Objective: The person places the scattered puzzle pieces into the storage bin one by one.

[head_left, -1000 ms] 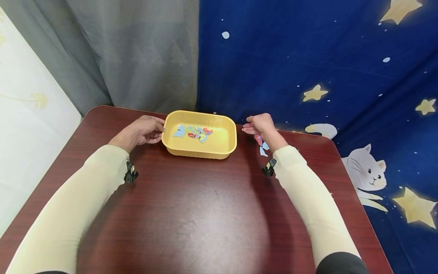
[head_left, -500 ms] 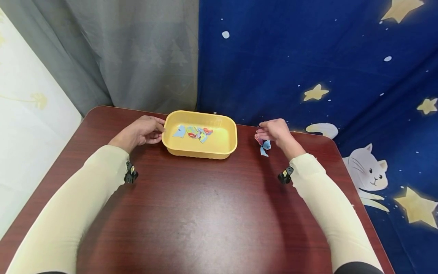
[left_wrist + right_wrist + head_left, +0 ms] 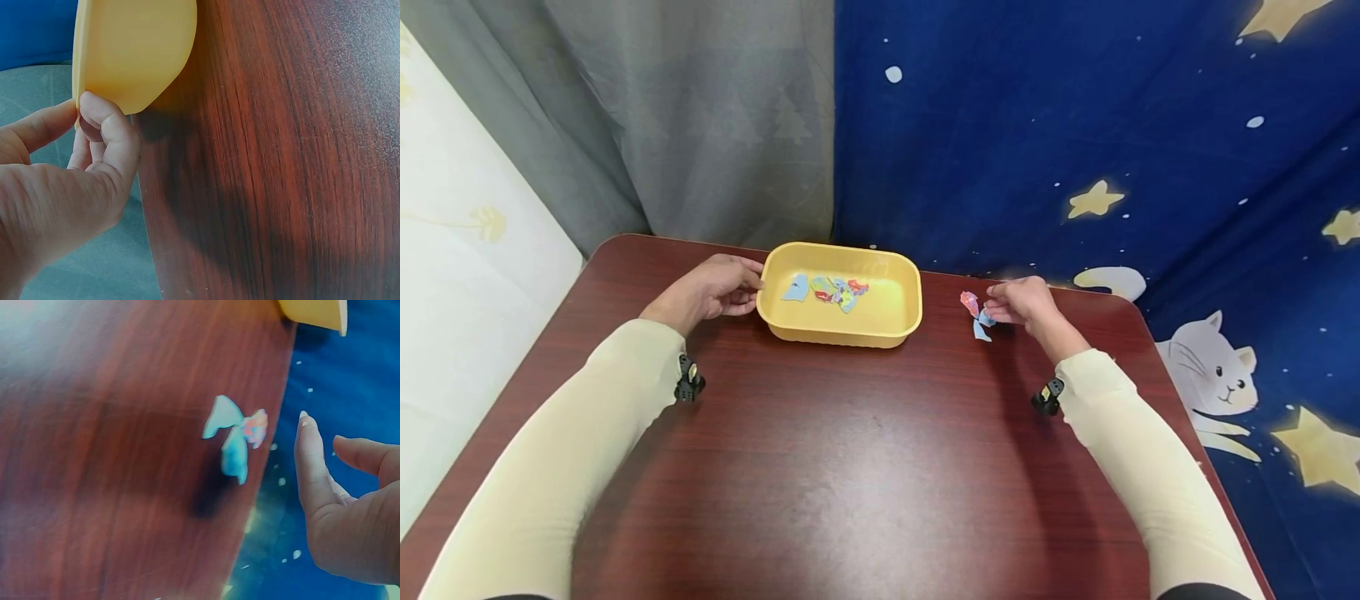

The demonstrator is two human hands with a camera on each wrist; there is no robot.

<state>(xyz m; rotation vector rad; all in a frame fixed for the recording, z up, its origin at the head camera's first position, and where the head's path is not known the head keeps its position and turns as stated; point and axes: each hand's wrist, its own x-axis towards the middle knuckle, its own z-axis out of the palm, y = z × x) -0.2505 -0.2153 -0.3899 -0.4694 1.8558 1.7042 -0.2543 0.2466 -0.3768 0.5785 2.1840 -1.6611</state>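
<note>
My left hand (image 3: 727, 286) pinches the left end of a yellow plastic basin (image 3: 850, 327) at its rim. The left wrist view shows the thumb and fingers on either side of that rim (image 3: 80, 56). Several thin, irregular coloured pieces (image 3: 795, 287) lie on the basin's floor, light blue, green, yellow and red. To the right of the basin my right hand (image 3: 1026, 302) hovers, its fingertips overlapping a small heap on the table. That heap has a red patterned piece (image 3: 255, 427), a pale blue piece (image 3: 222, 417) and a bluer piece (image 3: 235, 456). Finger and thumb stand apart in the right wrist view.
The dark red wooden table (image 3: 850, 450) has rounded far corners. Behind it hang a grey curtain (image 3: 737, 125) and a blue one (image 3: 985, 150) with stars and a white cat, close against the far edge. A pale wall cloth (image 3: 467, 250) stands at the left.
My right hand has moved rightward and a little nearer from beside the basin, uncovering the red piece while its fingertips come over a blue one. My left hand stays on the basin.
</note>
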